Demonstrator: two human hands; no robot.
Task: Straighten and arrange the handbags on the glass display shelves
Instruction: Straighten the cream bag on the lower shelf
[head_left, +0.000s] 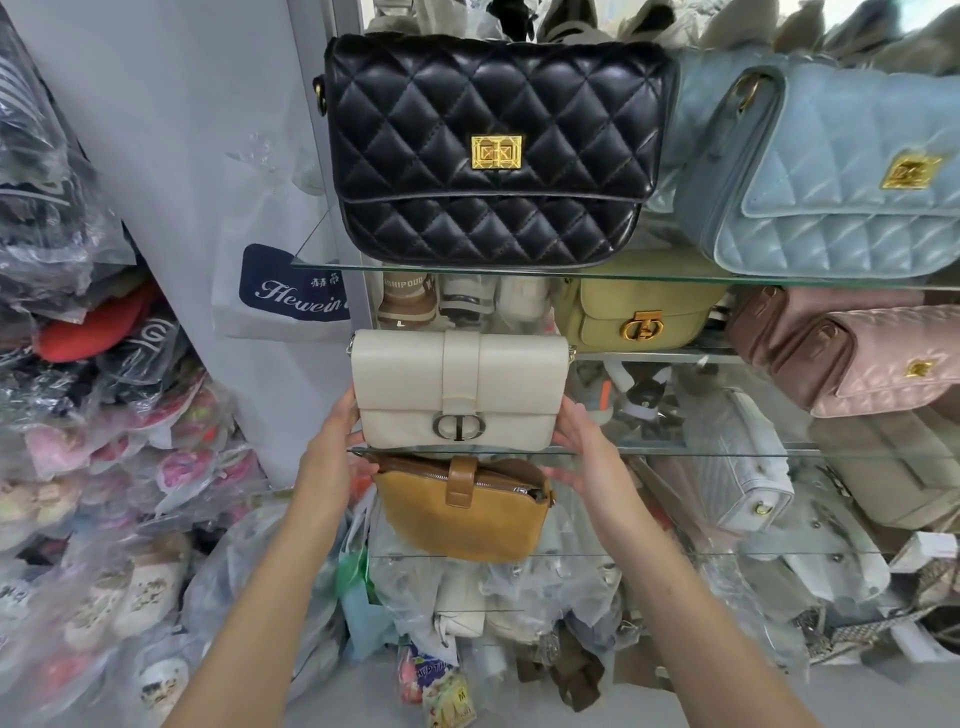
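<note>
Cream flap handbag (460, 387) upright at left end of glass shelf (727, 451), directly above tan bag (462, 512); left grip (335, 447) and right grip (584, 441), fingers straight, unclenched, touch its two ends

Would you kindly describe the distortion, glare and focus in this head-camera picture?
Head view: wide-angle distortion stretches the forearms toward the bottom corners; head view: light is soft and even, with sheen on the black quilted bag and glints on the plastic-wrapped goods at left; head view: the cream bag between the left hand and right hand is sharp.
</note>
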